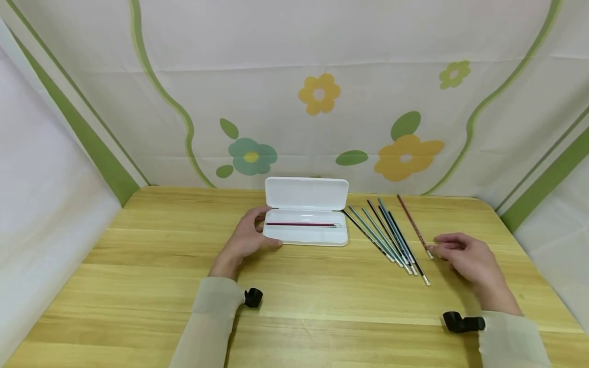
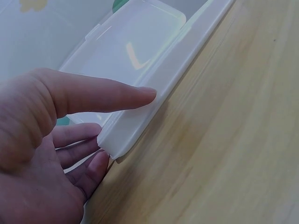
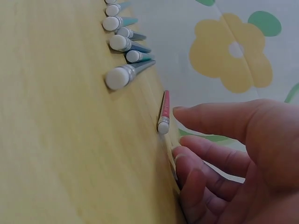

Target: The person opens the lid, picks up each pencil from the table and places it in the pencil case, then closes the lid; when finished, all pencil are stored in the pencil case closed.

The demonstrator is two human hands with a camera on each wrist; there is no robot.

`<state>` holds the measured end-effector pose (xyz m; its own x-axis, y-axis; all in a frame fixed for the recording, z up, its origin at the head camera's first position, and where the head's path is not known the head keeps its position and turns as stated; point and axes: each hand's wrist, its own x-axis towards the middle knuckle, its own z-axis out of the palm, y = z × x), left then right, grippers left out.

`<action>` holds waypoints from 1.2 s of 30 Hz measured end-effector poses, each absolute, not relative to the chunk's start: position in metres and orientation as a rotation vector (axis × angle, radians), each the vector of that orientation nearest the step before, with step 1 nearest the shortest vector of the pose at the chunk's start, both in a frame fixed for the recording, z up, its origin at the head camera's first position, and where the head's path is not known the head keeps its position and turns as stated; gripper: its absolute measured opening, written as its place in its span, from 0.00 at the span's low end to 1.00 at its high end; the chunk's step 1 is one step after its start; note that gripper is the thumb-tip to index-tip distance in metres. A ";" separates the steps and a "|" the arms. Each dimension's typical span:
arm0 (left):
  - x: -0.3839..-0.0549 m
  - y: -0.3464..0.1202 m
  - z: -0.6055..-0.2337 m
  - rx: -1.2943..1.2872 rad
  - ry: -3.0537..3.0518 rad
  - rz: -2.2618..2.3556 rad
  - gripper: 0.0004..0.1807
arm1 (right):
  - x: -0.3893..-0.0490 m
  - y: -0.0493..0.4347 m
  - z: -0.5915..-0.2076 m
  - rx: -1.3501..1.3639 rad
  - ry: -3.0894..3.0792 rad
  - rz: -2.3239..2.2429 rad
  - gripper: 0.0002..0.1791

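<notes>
While the left hand [image 1: 246,237] grips the left end of the open white case [image 1: 306,237], the right hand [image 1: 469,256] has its fingers loosely parted beside a red pencil [image 1: 415,227] on the table [image 1: 340,317], contact being hard to judge. Another red pencil [image 1: 301,224] lies inside the case.

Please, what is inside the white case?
At least one red pencil lies lengthwise inside the open white case. Whatever is directly under it is covered.
</notes>
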<state>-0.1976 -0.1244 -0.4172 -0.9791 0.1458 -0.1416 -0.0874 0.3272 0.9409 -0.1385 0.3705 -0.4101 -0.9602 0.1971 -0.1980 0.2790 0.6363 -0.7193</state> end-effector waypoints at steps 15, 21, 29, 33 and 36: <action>-0.196 -0.124 -0.416 0.066 2.416 1.689 0.53 | -0.140 0.369 -0.409 0.346 2.841 -1.009 0.30; -0.196 -0.124 -0.416 0.065 2.424 1.685 0.53 | -0.140 0.369 -0.406 0.328 2.816 -1.014 0.30; -0.197 -0.124 -0.416 0.056 2.436 1.670 0.53 | -0.140 0.366 -0.406 0.296 2.889 -0.883 0.25; -0.196 -0.124 -0.417 0.052 2.444 1.657 0.53 | -0.139 0.365 -0.406 0.269 2.909 -0.829 0.23; -0.196 -0.124 -0.417 0.055 2.443 1.660 0.53 | -0.140 0.364 -0.406 0.253 2.916 -0.812 0.22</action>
<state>-0.1960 -0.1237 -0.4169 -0.9818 0.1352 -0.1337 -0.0745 0.3732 0.9247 -0.1396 0.3643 -0.4059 -0.9808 0.1316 -0.1442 0.1872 0.8436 -0.5033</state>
